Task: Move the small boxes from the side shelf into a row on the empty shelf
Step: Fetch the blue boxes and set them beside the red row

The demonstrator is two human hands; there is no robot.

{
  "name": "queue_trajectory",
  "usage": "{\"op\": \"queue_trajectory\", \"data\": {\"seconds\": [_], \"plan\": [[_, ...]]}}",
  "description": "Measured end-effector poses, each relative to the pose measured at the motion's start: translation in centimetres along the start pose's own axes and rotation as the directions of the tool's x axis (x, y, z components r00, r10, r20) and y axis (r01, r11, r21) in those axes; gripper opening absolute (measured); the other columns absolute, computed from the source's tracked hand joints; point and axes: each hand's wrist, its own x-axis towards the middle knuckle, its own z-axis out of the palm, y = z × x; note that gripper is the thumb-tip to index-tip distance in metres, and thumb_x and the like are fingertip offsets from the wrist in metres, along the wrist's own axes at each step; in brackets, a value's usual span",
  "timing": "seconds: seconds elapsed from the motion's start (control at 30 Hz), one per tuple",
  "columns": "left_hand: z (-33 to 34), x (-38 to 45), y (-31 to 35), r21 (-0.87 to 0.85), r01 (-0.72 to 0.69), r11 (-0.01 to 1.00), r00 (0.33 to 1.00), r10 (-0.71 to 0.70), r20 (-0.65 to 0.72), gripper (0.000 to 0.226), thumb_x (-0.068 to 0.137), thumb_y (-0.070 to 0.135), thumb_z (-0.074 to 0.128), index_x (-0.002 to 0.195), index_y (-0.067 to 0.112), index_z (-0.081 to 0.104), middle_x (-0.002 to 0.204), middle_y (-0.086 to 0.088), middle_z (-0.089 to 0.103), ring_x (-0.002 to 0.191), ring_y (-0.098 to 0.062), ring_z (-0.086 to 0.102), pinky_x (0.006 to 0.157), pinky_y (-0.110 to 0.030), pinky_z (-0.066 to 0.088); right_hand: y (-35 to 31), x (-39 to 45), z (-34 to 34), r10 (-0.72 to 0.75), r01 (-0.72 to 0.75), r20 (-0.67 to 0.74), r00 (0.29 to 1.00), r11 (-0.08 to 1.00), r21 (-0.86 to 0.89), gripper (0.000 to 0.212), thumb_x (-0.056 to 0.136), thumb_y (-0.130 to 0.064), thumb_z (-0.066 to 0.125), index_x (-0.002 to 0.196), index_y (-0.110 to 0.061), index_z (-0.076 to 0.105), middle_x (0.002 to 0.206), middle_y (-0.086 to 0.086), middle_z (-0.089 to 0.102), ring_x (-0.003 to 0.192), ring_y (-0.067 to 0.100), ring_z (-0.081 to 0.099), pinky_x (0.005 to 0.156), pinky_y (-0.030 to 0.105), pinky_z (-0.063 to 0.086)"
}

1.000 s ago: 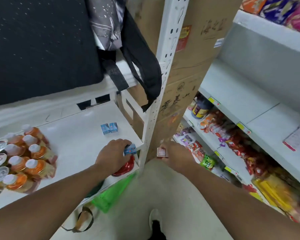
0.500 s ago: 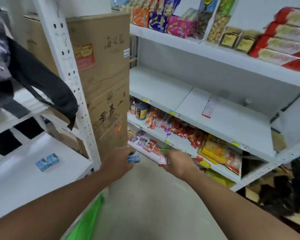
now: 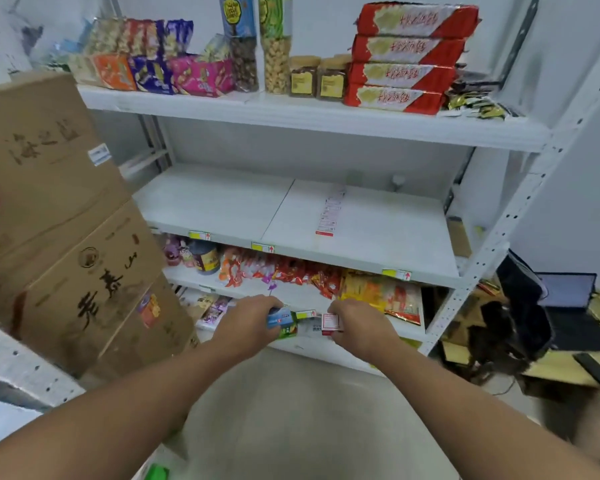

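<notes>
My left hand [image 3: 250, 318] grips a small blue box [image 3: 278, 317], held low in front of the lower snack shelves. My right hand [image 3: 355, 323] grips a small white-and-red box [image 3: 330, 322] just to the right of it. Both hands hover about waist height, well below the white empty shelf [image 3: 222, 206] straight ahead. A row of small white-and-red boxes [image 3: 329, 211] lies on that shelf, right of its middle seam, running front to back. The side shelf's post [image 3: 18, 367] is at the lower left edge; its boxes are out of view.
Stacked cardboard cartons [image 3: 59, 220] stand at the left. The top shelf [image 3: 291, 112] carries snack packs, jars and red packets. Packed snack bags [image 3: 326, 275] fill the shelf below the empty one. A dark bag and clutter [image 3: 520, 323] sit at the right.
My view has swung right from the side shelf to face the main shelving. Both hands kept their boxes and came along, now in front of the lower shelves.
</notes>
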Motion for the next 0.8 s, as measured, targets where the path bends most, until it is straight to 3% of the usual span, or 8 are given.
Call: {"op": "queue_trajectory", "data": {"seconds": [0.17,0.4,0.63,0.8], "plan": [[2.6,4.5,2.8,0.005,0.0,1.0,0.999,0.0,0.05,0.04,0.091,0.037,0.078,0.13,0.034,0.069,0.114,0.01,0.07,0.101,-0.013,0.063,0.087,-0.044,0.06,5.9,0.8,0.1,0.051,-0.053,0.027,0.998,0.997,0.055,0.032,0.091,-0.035,0.069,0.123,-0.029,0.063,0.116,-0.002,0.064,0.108,0.025,0.062,0.084,0.041,0.055],[4.8,10.4,4.0,-0.047,-0.03,0.998,0.997,0.033,0.068,0.044,0.093,0.033,0.08,0.135,0.028,0.069,0.12,0.006,0.072,0.105,-0.014,0.066,0.09,-0.036,0.059,9.6,3.7,0.6,0.117,-0.117,0.013,0.993,0.986,0.115,0.034,0.091,-0.034,0.071,0.123,-0.029,0.063,0.114,-0.003,0.064,0.106,0.023,0.062,0.079,0.037,0.051],[5.3,17.2,2.0,-0.164,-0.1,0.981,0.991,0.113,0.074,0.048,0.093,0.03,0.082,0.139,0.027,0.068,0.129,0.006,0.072,0.112,-0.011,0.067,0.1,-0.038,0.058,11.2,7.3,0.3,0.223,-0.224,0.021,0.975,0.974,0.028,0.024,0.092,-0.034,0.073,0.114,-0.027,0.065,0.109,-0.002,0.066,0.1,0.025,0.066,0.076,0.039,0.057],[5.2,21.6,-0.4,-0.218,-0.146,0.965,0.984,0.165,0.07,0.047,0.093,0.034,0.08,0.138,0.029,0.067,0.13,0.009,0.07,0.119,-0.013,0.065,0.102,-0.038,0.056,11.5,9.9,-0.6,0.317,-0.316,0.034,0.948,0.949,-0.017,0.034,0.094,-0.035,0.074,0.126,-0.03,0.065,0.123,-0.002,0.068,0.11,0.025,0.066,0.082,0.035,0.053]]}}
